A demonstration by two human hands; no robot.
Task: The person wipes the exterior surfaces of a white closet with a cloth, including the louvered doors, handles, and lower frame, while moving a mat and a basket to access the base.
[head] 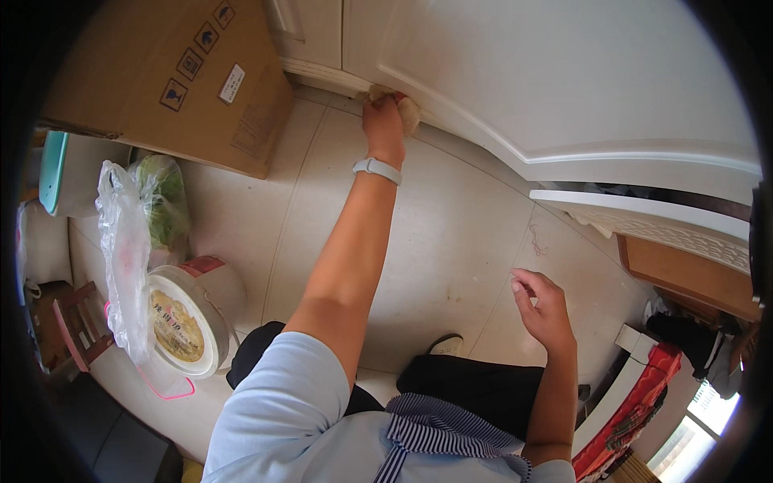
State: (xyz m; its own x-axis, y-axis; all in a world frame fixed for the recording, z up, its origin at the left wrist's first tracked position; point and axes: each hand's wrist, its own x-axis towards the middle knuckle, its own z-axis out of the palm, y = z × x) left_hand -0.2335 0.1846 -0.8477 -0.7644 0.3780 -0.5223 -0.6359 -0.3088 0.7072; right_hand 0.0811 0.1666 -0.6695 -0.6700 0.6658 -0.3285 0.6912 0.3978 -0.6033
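My left hand (384,124), a pale band on its wrist, reaches far forward to the foot of a white panelled cabinet door (513,72). Its fingers are closed on a beige cloth (409,116) with a bit of red, pressed at the gap between the cabinet's lower edge and the floor. My right hand (540,305) hangs above the tiled floor (447,241) at the right, empty, with its fingers curled and thumb apart. Reddish strands (536,240) lie on the floor beyond it.
A large cardboard box (259,108) stands at the upper left. Below it are a clear bag of green vegetables (163,205), a lidded white bucket (211,287) and a plastic bag (124,241). A small reddish wooden stool (81,326) is farther left. Red fabric (634,404) lies at the lower right.
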